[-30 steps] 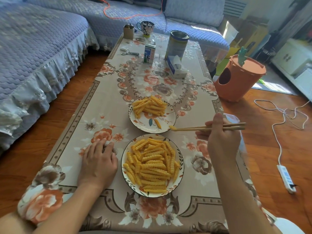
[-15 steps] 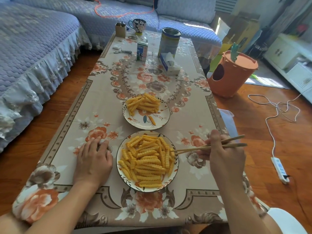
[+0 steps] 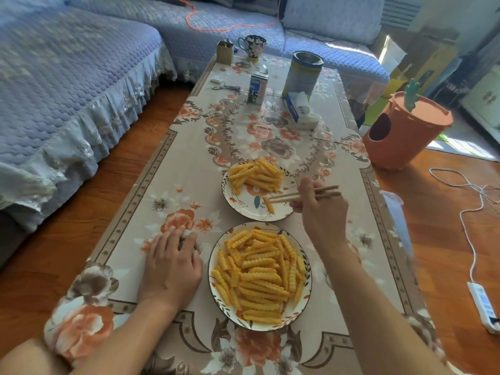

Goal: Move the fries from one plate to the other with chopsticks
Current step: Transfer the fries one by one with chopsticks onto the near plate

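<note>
Chopsticks (image 3: 303, 195) touch a lone fry (image 3: 268, 204) on the far plate (image 3: 238, 204).

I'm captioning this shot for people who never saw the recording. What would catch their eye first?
Two plates of bright crinkle-cut fries on the floral tablecloth: the near plate heaped, the far plate part filled. Over the far plate, the right hand holds chopsticks, tips at a single fry. The left hand rests flat beside the near plate.
</note>
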Demonstrator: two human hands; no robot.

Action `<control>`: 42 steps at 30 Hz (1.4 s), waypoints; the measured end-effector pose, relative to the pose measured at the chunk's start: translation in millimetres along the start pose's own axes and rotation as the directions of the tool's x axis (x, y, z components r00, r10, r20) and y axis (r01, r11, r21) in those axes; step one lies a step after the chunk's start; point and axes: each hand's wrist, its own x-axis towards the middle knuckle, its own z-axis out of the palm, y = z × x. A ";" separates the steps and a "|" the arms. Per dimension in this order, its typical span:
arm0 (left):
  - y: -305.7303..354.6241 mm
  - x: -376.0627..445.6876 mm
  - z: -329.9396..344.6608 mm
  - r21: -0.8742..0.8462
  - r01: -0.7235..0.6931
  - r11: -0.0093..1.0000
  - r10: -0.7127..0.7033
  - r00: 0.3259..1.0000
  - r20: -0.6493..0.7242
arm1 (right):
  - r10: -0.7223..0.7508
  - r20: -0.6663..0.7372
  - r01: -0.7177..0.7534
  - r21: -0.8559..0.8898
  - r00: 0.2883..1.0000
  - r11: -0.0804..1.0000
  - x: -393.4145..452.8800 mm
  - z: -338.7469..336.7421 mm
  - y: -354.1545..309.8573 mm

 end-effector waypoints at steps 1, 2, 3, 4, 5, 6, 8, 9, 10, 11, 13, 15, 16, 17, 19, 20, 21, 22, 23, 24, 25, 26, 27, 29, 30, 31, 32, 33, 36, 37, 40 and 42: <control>-0.3 0.1 0.4 0.003 0.000 1.000 0.000 1.000 0.004 | -0.015 0.012 0.015 -0.026 1.000 1.000 0.8 6.9 2.1; -0.4 0.1 0.8 0.006 0.001 1.000 -0.001 1.000 0.006 | -0.019 0.009 0.019 -0.034 1.000 0.999 0.7 11.2 3.2; -0.7 0.1 1.2 0.008 0.004 1.000 -0.004 1.000 0.006 | -0.013 -0.006 0.012 -0.034 1.000 0.999 0.7 13.2 4.1; -0.7 0.2 1.0 0.008 0.008 1.000 -0.008 1.000 0.003 | 0.006 -0.022 -0.006 -0.025 1.000 1.000 0.5 13.2 4.0; -0.7 0.5 0.7 0.005 0.011 1.000 -0.011 1.000 0.000 | 0.037 -0.038 -0.037 -0.004 0.999 0.999 0.3 11.3 2.8; -0.8 0.5 0.3 0.002 0.013 1.000 -0.013 1.000 -0.004 | 0.072 -0.053 -0.071 0.024 0.996 0.997 0.0 7.4 0.6; 0.0 0.0 -0.6 -0.001 0.013 1.000 -0.013 1.000 -0.009 | 0.129 -0.082 -0.123 0.073 0.988 0.990 -1.2 -7.0 -6.8; 0.4 -0.1 -1.0 -0.001 0.012 1.000 -0.012 1.000 -0.013 | 0.156 -0.093 -0.147 0.105 0.983 0.984 -2.4 -17.4 -11.5; 0.9 -0.2 -1.4 -0.001 0.011 1.000 -0.011 1.000 -0.016 | 0.187 -0.102 -0.171 0.142 0.977 0.975 -4.4 -29.5 -15.9; 1.4 -0.2 -1.9 0.000 0.009 1.000 -0.009 1.000 -0.019 | 0.217 -0.107 -0.196 0.182 0.970 0.964 -7.5 -42.7 -20.5; 2.5 -0.6 -2.6 -0.001 0.007 1.000 -0.007 1.000 -0.026 | 0.279 -0.094 -0.248 0.252 0.956 0.935 -16.3 -69.7 -28.3; 2.8 -0.8 -3.6 -0.007 0.007 1.000 -0.007 0.999 -0.034 | 0.341 -0.057 -0.314 0.266 0.938 0.911 -28.9 -93.2 -32.5; 2.8 -0.9 -4.0 -0.008 0.007 1.000 -0.007 0.999 -0.034 | 0.367 -0.034 -0.347 0.252 0.930 0.903 -35.9 -102.7 -33.1; 3.1 -0.7 -4.1 -0.011 0.007 1.000 -0.007 0.999 -0.034 | 0.389 -0.007 -0.377 0.231 0.921 0.897 -43.0 -110.7 -32.3; 4.0 -0.8 -4.5 -0.009 0.006 1.000 -0.006 0.999 -0.034 | 0.425 0.058 -0.428 0.168 0.904 0.888 -55.7 -121.1 -26.7; 4.9 -1.2 -4.9 -0.005 0.005 1.000 -0.006 0.999 -0.034 | 0.440 0.093 -0.449 0.132 0.893 0.884 -61.4 -123.3 -23.8; 5.6 -1.5 -5.3 -0.005 0.006 1.000 -0.006 0.999 -0.034 | 0.452 0.124 -0.464 0.102 0.883 0.880 -66.3 -123.7 -20.9; 6.1 -2.1 -5.5 -0.005 0.007 1.000 -0.007 0.999 -0.036 | 0.460 0.149 -0.475 0.081 0.875 0.876 -70.8 -122.6 -18.3; 6.2 -2.5 -5.5 -0.004 0.008 1.000 -0.008 0.999 -0.038 | 0.465 0.167 -0.481 0.068 0.869 0.874 -74.7 -120.5 -16.4; 6.2 -2.9 -5.4 -0.003 0.010 1.000 -0.010 0.999 -0.039 | 0.466 0.177 -0.481 0.055 0.867 0.875 -77.9 -118.0 -16.0; 6.2 -3.2 -5.1 0.000 0.011 1.000 -0.011 0.999 -0.041 | 0.462 0.179 -0.476 0.041 0.869 0.879 -80.1 -115.5 -16.2; 6.1 -3.2 -4.7 0.001 0.011 1.000 -0.011 0.999 -0.043 | 0.453 0.177 -0.464 0.026 0.874 0.885 -81.5 -113.0 -17.0; 6.2 -3.0 -4.6 -0.001 0.011 1.000 -0.011 0.999 -0.043 | 0.443 0.176 -0.451 0.012 0.879 0.892 -82.2 -111.3 -17.9; 6.3 -2.3 -4.7 -0.004 0.013 1.000 -0.013 0.999 -0.042 | 0.427 0.184 -0.432 -0.017 0.885 0.902 -82.1 -108.6 -20.8; 6.2 -2.3 -4.8 -0.003 0.013 1.000 -0.013 0.999 -0.041 | 0.423 0.191 -0.424 -0.037 0.886 0.905 -81.8 -107.8 -22.8; 6.3 -2.3 -4.8 -0.003 0.014 1.000 -0.014 0.999 -0.039 | 0.420 0.198 -0.417 -0.059 0.886 0.907 -81.5 -106.7 -24.9; 6.1 -2.3 -5.1 -0.003 0.015 1.000 -0.016 0.999 -0.037 | 0.418 0.204 -0.411 -0.076 0.885 0.908 -81.0 -105.5 -26.6; 5.9 -2.4 -5.2 -0.004 0.016 1.000 -0.016 0.999 -0.035 | 0.417 0.210 -0.408 -0.087 0.884 0.909 -80.5 -103.8 -28.0; 5.2 -2.4 -5.0 -0.006 0.016 1.000 -0.016 0.999 -0.035 | 0.423 0.229 -0.415 -0.088 0.876 0.906 -78.4 -97.9 -28.8; 5.3 -2.4 -5.2 -0.010 0.018 1.000 -0.019 0.999 -0.033 | 0.429 0.237 -0.418 -0.097 0.872 0.903 -77.8 -96.3 -28.2; 5.6 -2.4 -6.0 -0.021 0.019 1.000 -0.020 0.999 -0.030 | 0.431 0.245 -0.415 -0.114 0.869 0.903 -76.2 -94.9 -27.0; 6.1 -2.5 -6.8 -0.024 0.016 1.000 -0.016 0.999 -0.033 | 0.416 0.223 -0.400 -0.113 0.882 0.909 -74.1 -98.3 -28.7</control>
